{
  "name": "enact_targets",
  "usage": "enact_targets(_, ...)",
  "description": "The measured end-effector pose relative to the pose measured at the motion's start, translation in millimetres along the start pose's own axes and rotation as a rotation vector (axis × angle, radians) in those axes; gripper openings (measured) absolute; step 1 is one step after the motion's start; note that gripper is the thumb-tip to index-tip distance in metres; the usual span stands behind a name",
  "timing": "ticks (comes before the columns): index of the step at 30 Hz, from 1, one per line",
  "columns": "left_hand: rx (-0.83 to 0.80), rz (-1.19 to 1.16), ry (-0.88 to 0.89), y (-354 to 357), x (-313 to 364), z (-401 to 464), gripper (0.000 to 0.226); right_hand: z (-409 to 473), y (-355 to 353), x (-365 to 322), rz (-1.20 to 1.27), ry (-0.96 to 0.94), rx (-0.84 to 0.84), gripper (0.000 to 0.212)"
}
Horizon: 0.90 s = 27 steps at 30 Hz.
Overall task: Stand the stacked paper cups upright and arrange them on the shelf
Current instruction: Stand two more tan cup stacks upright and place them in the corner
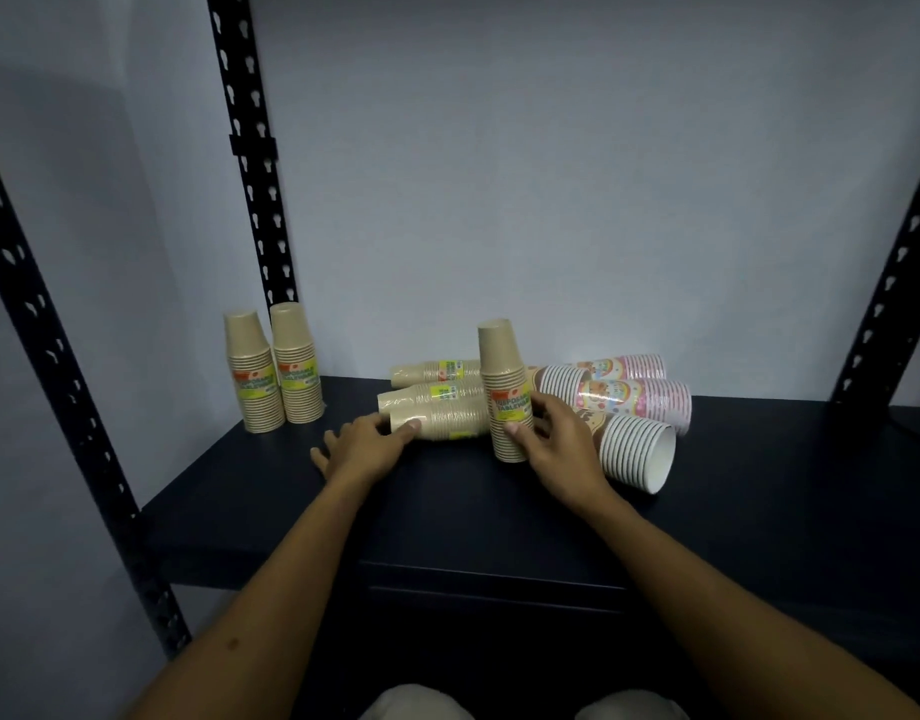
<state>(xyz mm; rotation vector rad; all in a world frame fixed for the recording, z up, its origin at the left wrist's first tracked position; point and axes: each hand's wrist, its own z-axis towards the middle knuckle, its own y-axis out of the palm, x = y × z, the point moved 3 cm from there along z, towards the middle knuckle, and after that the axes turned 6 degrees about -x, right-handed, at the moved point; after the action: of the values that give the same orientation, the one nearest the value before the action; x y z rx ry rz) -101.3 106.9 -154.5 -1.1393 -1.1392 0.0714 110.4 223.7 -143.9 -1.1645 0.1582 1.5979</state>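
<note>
A tan stack of paper cups (505, 392) stands upright mid-shelf, and my right hand (556, 439) grips its lower part. Left of it, another tan stack (447, 420) lies on its side; my left hand (366, 443) rests against its narrow end with the thumb on it. Two more tan stacks (431, 374) lie behind. Two tan stacks (255, 379) (297, 368) stand upright at the back left. To the right lie white-rimmed brown stacks (637, 452) and pink patterned stacks (634, 394).
The dark shelf board (759, 511) stretches wide, with bare surface in front and at the right. Black perforated uprights (255, 163) (884, 298) frame the shelf, and a pale wall closes the back. A lower shelf edge (489, 579) shows beneath.
</note>
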Motion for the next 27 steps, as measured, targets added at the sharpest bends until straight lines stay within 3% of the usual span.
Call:
enact_targets(4,0.087,-0.365,0.056,-9,-4,-4,0.039,0,0,5,0.008,0.056,0.003,0.046)
enact_targets(7,0.010,-0.764,0.151,-20,-5,-9,0.035,1,1,8,0.010,0.065,-0.002,0.045)
enact_targets(12,0.005,-0.976,0.296,-42,11,-17,0.038,2,3,12,0.034,0.078,-0.069,0.044)
enact_targets(18,0.022,-0.919,0.468,-51,49,-14,0.035,6,9,11,0.093,0.113,-0.151,0.040)
enact_targets(27,-0.088,-0.731,0.589,-13,70,-7,0.065,19,18,13,0.048,0.099,-0.173,0.043)
